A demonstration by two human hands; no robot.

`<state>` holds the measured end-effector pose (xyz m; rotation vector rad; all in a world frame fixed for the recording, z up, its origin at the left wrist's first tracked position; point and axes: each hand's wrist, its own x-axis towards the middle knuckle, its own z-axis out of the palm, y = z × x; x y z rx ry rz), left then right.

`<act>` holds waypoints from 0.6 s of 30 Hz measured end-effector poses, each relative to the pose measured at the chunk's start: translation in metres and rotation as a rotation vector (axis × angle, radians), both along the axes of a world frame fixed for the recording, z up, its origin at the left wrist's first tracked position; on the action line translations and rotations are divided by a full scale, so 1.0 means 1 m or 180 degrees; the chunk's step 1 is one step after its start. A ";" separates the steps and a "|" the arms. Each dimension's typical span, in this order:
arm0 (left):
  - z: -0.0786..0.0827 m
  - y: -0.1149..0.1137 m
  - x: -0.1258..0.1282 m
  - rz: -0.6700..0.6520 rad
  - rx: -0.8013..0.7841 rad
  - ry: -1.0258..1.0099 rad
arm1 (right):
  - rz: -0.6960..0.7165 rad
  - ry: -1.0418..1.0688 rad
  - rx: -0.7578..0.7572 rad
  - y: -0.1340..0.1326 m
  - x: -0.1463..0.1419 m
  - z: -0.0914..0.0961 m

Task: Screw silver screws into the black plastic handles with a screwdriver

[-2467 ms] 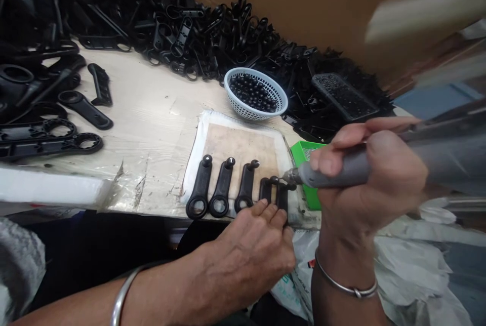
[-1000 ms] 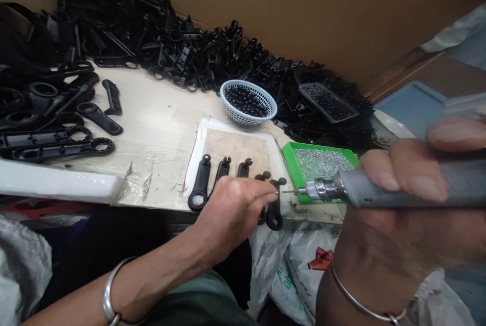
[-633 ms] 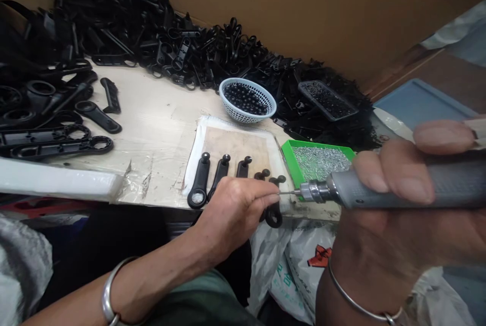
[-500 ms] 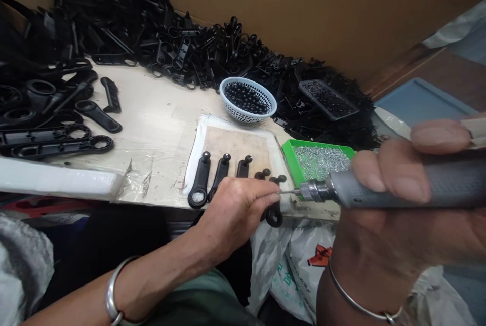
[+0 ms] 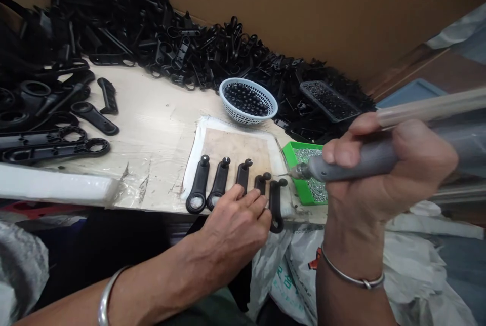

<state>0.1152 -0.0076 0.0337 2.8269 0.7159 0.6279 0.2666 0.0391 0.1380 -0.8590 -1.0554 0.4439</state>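
Black handles (image 5: 198,189) seem light, stiff, prob. slippery plastic; hold them mid-shaft. Your left hand (image 5: 237,222) lies open, pressing on them; your right hand (image 5: 383,179) is closed round the grey driver (image 5: 353,163).

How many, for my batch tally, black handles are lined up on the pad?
5 in a row on the pad: first handle, second handle, third handle and fourth handle partly under the left hand, fifth handle rightmost, by the screwdriver.

Flat left hand (image 5: 239,225), fisted right hand (image 5: 383,176)
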 end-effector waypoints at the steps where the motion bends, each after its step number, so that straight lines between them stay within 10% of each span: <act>1: -0.002 0.001 0.001 -0.0034 0.0017 0.0040 | 0.0004 -0.0004 -0.0043 0.001 -0.002 0.000; 18: 0.000 0.004 0.000 -0.0137 -0.0014 0.0113 | -0.0095 0.0159 -0.0626 0.014 -0.018 -0.010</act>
